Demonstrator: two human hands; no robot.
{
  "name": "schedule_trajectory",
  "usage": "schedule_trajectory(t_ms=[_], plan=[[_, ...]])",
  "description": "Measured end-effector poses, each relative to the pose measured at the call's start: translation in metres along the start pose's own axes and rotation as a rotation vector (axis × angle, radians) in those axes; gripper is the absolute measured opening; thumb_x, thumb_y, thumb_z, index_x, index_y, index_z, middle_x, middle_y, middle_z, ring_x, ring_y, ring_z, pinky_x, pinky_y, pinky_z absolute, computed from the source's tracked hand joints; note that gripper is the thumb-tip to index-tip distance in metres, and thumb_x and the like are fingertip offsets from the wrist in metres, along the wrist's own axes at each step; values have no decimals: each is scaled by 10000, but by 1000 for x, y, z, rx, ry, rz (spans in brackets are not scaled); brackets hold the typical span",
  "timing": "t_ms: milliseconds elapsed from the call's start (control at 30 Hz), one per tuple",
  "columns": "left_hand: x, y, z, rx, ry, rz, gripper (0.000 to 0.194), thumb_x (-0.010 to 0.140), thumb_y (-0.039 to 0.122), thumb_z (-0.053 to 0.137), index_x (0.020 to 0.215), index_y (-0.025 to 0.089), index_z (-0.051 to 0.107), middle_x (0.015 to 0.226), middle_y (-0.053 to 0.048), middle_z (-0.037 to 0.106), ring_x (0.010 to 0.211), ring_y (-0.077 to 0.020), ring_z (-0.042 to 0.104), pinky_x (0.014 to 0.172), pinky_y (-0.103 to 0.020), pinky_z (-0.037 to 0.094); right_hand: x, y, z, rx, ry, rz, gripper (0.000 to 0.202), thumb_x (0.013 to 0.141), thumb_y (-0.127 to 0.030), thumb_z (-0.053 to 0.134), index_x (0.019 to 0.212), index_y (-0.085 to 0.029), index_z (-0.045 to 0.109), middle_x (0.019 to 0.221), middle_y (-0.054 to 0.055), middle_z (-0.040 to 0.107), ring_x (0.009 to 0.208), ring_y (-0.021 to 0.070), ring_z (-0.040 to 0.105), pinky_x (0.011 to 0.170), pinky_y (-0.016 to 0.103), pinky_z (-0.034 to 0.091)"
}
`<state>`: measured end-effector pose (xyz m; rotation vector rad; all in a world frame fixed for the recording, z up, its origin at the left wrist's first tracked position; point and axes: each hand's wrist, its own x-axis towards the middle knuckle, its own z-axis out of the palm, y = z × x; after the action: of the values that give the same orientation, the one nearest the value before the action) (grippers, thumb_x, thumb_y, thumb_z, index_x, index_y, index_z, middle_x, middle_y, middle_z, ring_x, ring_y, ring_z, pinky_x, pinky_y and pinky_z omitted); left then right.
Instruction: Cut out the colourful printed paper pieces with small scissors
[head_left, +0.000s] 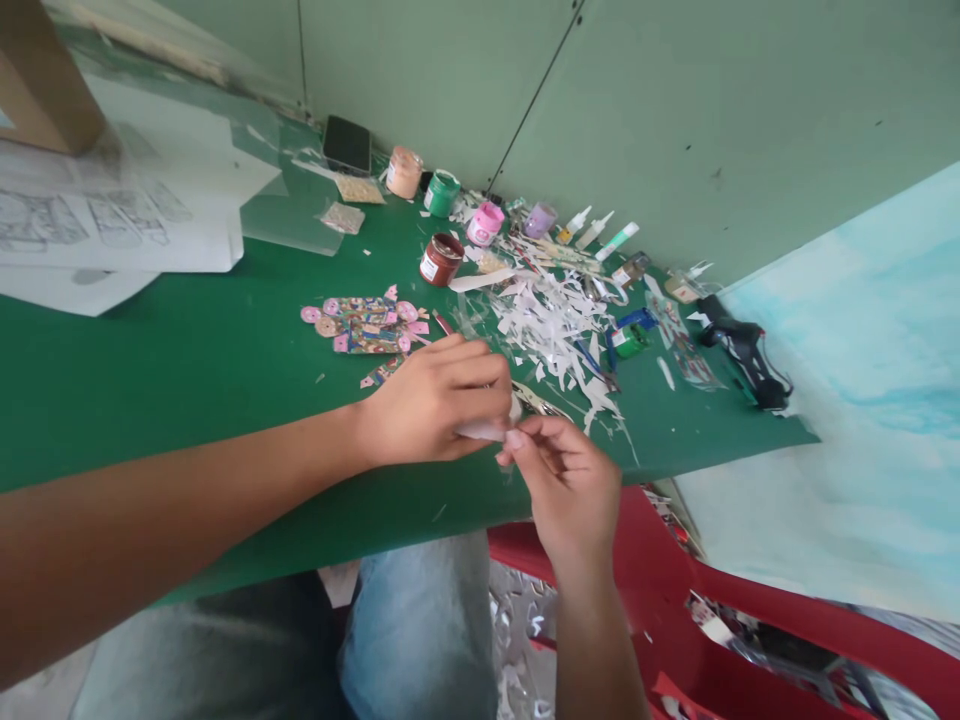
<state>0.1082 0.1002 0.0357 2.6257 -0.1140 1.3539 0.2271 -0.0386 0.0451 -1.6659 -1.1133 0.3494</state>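
Note:
My left hand (pixel 439 400) is closed around a small white piece (pixel 480 431), which looks like paper or tape, above the table's front part. Meeting it from the right, my right hand (pixel 574 480) pinches the end of this piece between thumb and forefinger. The fingers hide most of the piece. Just behind my hands lies a shiny metal tool (pixel 538 400), partly covered, so its kind is unclear. Patterned cut-out pieces with pink round ends (pixel 367 325) lie beyond my left wrist, and one more is partly hidden by the hand.
A heap of white paper scraps (pixel 555 320) spreads over the green table (pixel 187 370). Paint jars, including an open dark red one (pixel 442 260), stand toward the wall. Printed sheets (pixel 112 220) lie left. A black device (pixel 746 355) sits right; a red chair (pixel 675 580) is below.

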Motion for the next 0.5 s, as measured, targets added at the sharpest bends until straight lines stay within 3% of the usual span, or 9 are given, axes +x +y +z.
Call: schedule_trajectory(t_ms=[300, 500], plan=[[0, 1, 1, 36, -40, -20, 284, 976, 330, 476, 730, 208, 552, 752, -32, 624, 681, -159, 504, 659, -326, 357, 4, -1, 6, 81, -35, 70, 148, 790, -328, 621, 719, -198, 610, 569, -23, 659, 517, 137, 666, 478, 220, 509], [-1, -2, 2, 87, 11, 6, 254, 975, 303, 486, 748, 208, 550, 770, -34, 630, 704, -168, 506, 657, -326, 349, 3, 1, 9, 57, 65, 86, 181, 789, -371, 647, 790, -190, 658, 609, -9, 694, 517, 158, 685, 485, 247, 541]])
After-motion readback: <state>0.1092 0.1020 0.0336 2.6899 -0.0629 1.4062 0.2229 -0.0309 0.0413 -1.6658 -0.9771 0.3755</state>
